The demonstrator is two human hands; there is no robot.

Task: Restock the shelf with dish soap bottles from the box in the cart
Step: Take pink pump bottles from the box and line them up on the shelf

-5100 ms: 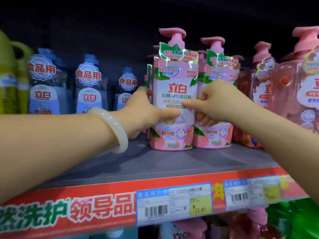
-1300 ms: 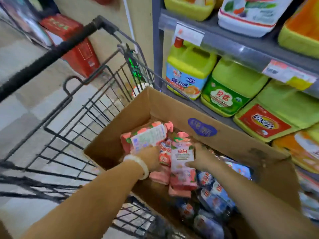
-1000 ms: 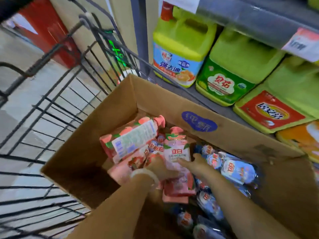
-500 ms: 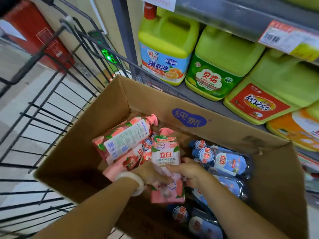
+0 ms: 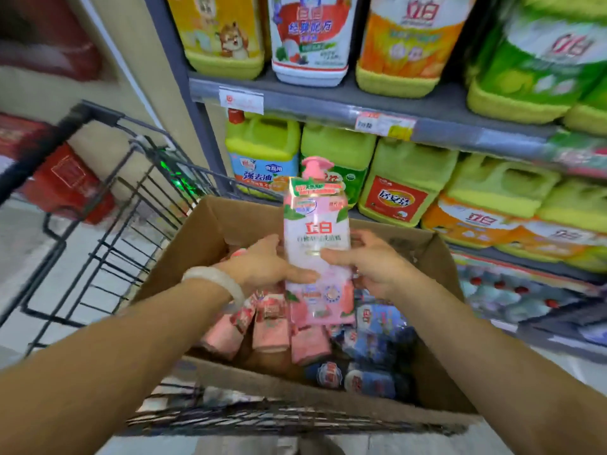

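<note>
A person stands over a wire cart (image 5: 108, 231) with a cardboard box (image 5: 328, 402) sitting in it. Both hands hold one pink pump bottle (image 5: 317, 244) upright above the box, its label facing the person. The left hand (image 5: 262, 267) grips the bottle from the nine o'clock side, thumb laid across the front, a pale bangle (image 5: 215, 282) on that wrist. The right hand (image 5: 374, 264) grips it from three o'clock, thumb also on the front and the fingers wrapped behind. The pump head points up toward twelve o'clock.

Inside the box, more pink bottles (image 5: 272, 326) lie on their sides toward seven o'clock of the raised bottle, and blue-labelled bottles (image 5: 374, 339) lie toward five o'clock. Beyond the box, from twelve to three o'clock, grey shelves (image 5: 328, 103) carry large yellow-green jugs (image 5: 262, 152) with bright labels. At nine o'clock, past the cart's handle, a red box (image 5: 70, 182) stands on the floor, blurred.
</note>
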